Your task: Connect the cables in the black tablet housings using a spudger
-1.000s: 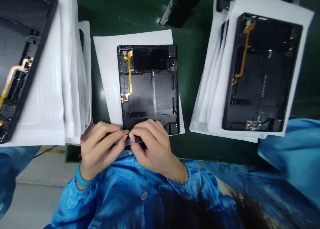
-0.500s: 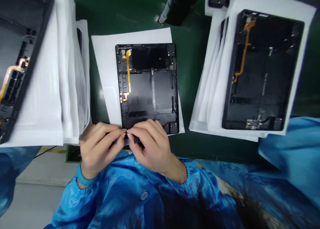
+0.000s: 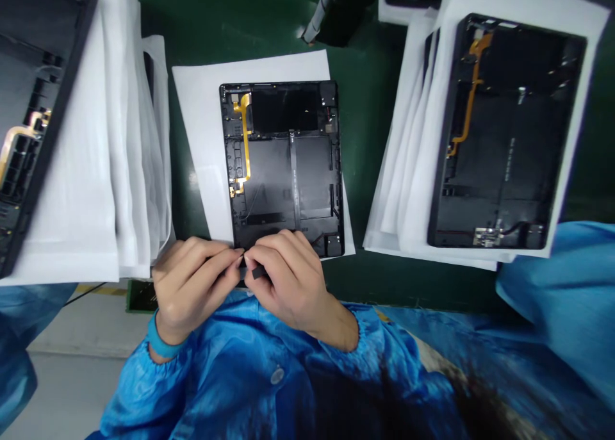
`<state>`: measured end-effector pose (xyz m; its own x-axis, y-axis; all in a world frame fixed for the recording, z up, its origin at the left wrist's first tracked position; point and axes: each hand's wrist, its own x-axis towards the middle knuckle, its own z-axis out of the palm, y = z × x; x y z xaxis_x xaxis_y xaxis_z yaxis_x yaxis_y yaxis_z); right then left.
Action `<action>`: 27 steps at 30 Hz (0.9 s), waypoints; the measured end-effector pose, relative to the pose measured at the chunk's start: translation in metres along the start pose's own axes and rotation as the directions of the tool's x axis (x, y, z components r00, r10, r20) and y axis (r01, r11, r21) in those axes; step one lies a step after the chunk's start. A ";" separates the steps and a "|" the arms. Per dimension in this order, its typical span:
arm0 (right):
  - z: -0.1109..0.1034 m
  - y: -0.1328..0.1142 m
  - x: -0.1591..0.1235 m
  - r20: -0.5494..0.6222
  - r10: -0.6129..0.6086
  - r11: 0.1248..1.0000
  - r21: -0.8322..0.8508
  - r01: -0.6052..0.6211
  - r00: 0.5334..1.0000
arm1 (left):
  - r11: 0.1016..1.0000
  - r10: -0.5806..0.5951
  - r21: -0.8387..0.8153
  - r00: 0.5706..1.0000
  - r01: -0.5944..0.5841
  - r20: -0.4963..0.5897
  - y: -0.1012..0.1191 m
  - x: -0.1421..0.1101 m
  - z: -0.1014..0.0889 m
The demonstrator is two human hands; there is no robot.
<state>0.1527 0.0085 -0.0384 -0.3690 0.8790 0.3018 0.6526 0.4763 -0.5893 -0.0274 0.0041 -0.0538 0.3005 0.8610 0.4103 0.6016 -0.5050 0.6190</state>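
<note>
An open black tablet housing (image 3: 288, 171) with an orange flex cable (image 3: 246, 139) lies on a white sheet (image 3: 202, 126) in the middle of the green mat. Both hands meet at its near edge. My left hand (image 3: 189, 286) and my right hand (image 3: 288, 277) are closed in pinches, fingertips touching, on a small dark strip (image 3: 255, 272) held between them. The hands hide the housing's lower left corner.
A second open housing (image 3: 504, 132) rests on a pile of white sheets (image 3: 408, 190) at the right. Another housing (image 3: 29, 107) lies on a sheet pile (image 3: 96, 171) at the left. A dark object (image 3: 336, 11) stands at the back. Blue fabric (image 3: 552, 286) fills the lower right.
Both hands stay pinched on the small strip at the housing's near edge, with only slight finger movement. The view has shifted a little.
</note>
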 end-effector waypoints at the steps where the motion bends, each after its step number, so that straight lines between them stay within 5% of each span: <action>1: 0.000 0.000 0.000 0.005 0.000 1.000 -0.007 0.000 1.000 | 1.000 0.003 0.006 1.000 -0.003 -0.003 0.000 0.000 0.001; 14: -0.002 -0.003 0.001 0.027 0.091 0.993 0.067 -0.092 0.995 | 1.000 -0.009 0.006 0.999 0.009 -0.043 0.000 0.000 0.003; 27: 0.003 -0.003 -0.005 -0.038 -0.079 0.993 -0.090 0.075 0.996 | 1.000 0.015 -0.019 0.998 -0.017 -0.064 -0.003 -0.004 0.002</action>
<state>0.1508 0.0029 -0.0404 -0.3940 0.8387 0.3758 0.6796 0.5412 -0.4953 -0.0285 0.0021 -0.0585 0.2619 0.8475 0.4617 0.5826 -0.5202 0.6244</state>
